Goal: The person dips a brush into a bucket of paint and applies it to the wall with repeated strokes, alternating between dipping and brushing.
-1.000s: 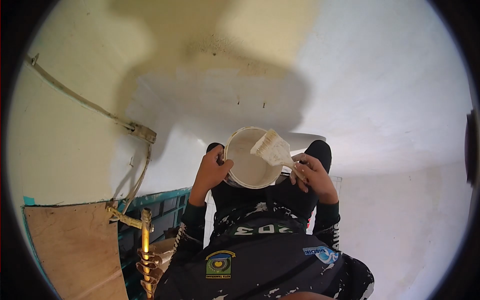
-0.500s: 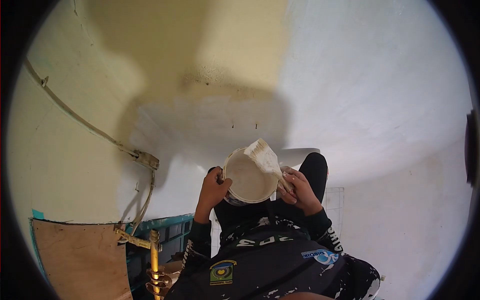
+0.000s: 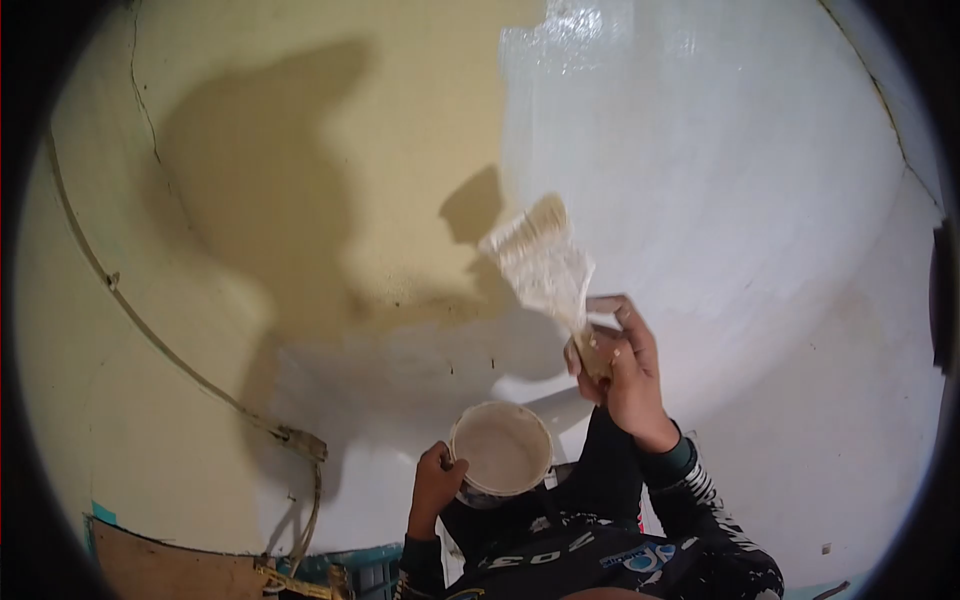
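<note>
My right hand [image 3: 622, 370] is wrapped round the handle of a wide paintbrush [image 3: 545, 265]. The brush is coated in white paint, its bristles pointing up and to the left, raised in front of the wall. Below and to the left, my left hand [image 3: 437, 485] grips the rim of a round paint bucket [image 3: 503, 490], thumb over the edge. Whitish paint coats the inside of the bucket, which is tilted a little toward me.
The wall ahead is part cream [image 3: 420, 120], part freshly white [image 3: 700, 180], with a wet shine high up. A cable [image 3: 180, 350] runs down the left to a small box [image 3: 303, 443]. A brown board [image 3: 170, 565] and teal frame [image 3: 370, 570] stand at lower left.
My right hand has lifted the paintbrush up and away from the bucket's rim, toward the wall. The view has tilted upward, and the left hand still holds the bucket.
</note>
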